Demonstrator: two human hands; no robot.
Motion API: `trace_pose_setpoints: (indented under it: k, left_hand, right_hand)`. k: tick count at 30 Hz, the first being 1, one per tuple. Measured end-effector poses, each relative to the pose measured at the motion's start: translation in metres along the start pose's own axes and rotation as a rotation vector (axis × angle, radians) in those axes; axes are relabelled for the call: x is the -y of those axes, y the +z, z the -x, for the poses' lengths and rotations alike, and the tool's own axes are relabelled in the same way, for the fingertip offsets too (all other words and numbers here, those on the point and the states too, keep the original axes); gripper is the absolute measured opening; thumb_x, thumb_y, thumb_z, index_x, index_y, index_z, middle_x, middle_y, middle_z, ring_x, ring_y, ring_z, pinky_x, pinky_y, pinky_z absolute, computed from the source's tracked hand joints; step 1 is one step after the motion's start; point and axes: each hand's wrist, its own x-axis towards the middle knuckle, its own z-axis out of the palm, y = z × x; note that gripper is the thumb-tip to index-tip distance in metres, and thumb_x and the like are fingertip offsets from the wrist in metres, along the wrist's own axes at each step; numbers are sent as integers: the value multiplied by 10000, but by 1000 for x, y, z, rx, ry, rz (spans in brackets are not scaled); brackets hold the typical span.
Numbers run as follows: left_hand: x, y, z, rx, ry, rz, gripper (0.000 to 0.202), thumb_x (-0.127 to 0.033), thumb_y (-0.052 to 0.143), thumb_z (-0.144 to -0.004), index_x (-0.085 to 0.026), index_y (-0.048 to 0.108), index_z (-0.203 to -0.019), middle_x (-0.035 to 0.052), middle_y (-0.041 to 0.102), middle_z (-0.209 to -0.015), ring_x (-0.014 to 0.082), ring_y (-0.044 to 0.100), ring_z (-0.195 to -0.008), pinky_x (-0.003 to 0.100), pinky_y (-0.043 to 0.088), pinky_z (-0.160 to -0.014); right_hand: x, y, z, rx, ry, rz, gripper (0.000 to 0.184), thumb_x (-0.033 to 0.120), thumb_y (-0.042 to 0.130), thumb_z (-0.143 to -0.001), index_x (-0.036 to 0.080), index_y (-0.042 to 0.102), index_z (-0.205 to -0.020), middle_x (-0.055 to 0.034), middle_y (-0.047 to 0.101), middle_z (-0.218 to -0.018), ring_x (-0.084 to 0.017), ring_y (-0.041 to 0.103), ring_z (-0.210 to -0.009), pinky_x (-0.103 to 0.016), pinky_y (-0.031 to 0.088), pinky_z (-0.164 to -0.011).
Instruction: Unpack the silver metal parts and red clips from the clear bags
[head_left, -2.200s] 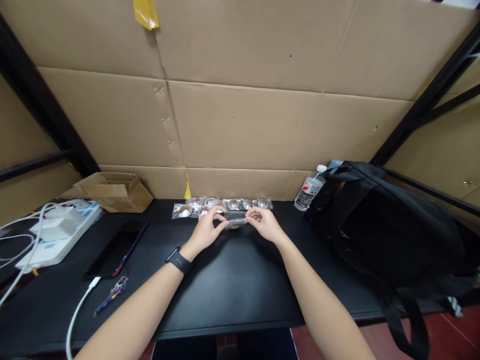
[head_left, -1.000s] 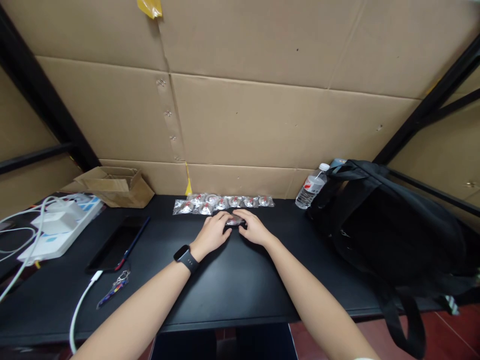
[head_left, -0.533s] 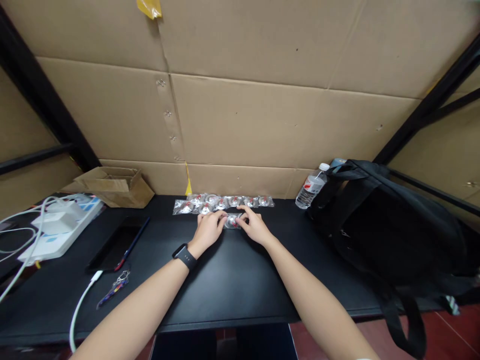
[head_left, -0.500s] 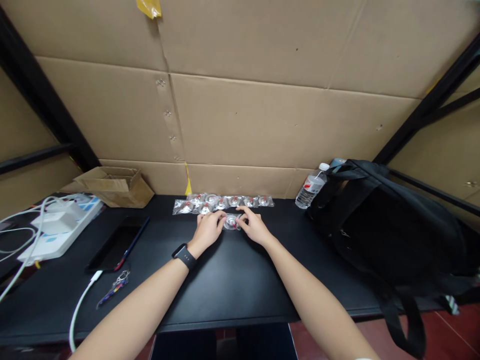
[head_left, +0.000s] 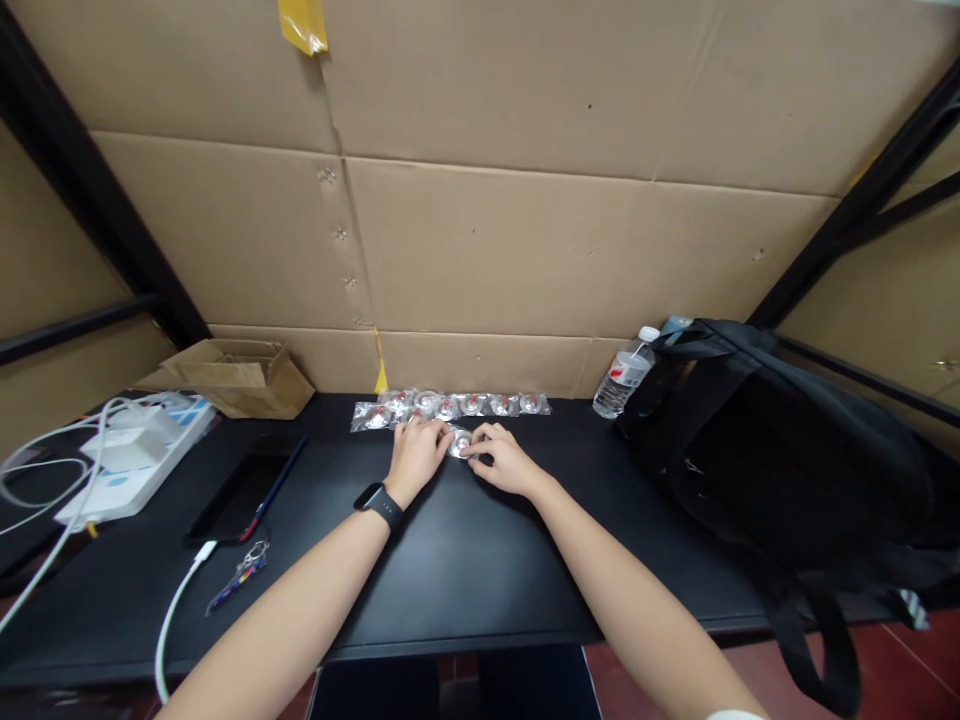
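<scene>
A small clear plastic packet (head_left: 460, 441) with a round silvery piece inside lies on the black tabletop between my two hands. My left hand (head_left: 417, 455), wearing a black watch, has its thumb and fingertips at the packet's left edge. From the right side, my right hand (head_left: 504, 460) pinches at the packet, its fingers reaching partly over it. Just behind, several similar packets (head_left: 474, 404) with silvery round pieces and red bits lie in overlapping rows. My left hand covers part of the nearer ones. What exactly the silvery pieces are is too small to tell.
To the left are a brown paper bag (head_left: 259, 385), a white power strip (head_left: 142, 455) with cables, a dark phone (head_left: 244, 490) and a keychain (head_left: 240, 577). A water bottle (head_left: 625, 375) and a black backpack (head_left: 780, 450) stand right. A cardboard wall (head_left: 487, 250) closes the back.
My right hand's fingers have come down and farther over the packet. The left hand stays at its left edge. The view has shifted slightly.
</scene>
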Motion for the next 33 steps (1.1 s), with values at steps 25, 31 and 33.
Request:
trace_pose_setpoints:
  k: [25,31,33]
  left_hand:
    - [-34,-16,54,-84,138,-239,370,-205,433,-956,-181,599,-1285,160,577,-1340,301,511,-1242,440,361,-1029]
    - [-25,-33,96,-48,49,-195,353,-295,436,-978,-216,602,-1279,119,588,-1345,266,523,-1253,427,384,-1027]
    - [-16,-41,112,8,-31,-180,366,-344,436,-982,-240,604,-1290,110,584,-1376,268,515,-1281,442,391,-1034]
  right_hand:
    - [34,6,20,-24,283,272,487,392,421,-1016,242,409,-1479,-146,310,-1606,-286,243,-1479,-526,260,-1117]
    - [57,3,62,-82,337,321,535,453,383,-1009,268,362,-1511,-119,199,-1651,-313,235,-1486,-554,269,-1107]
    - [61,1,85,-77,390,356,560,472,396,-995,270,367,-1517,-107,213,-1650,-320,243,-1485,-551,255,-1119]
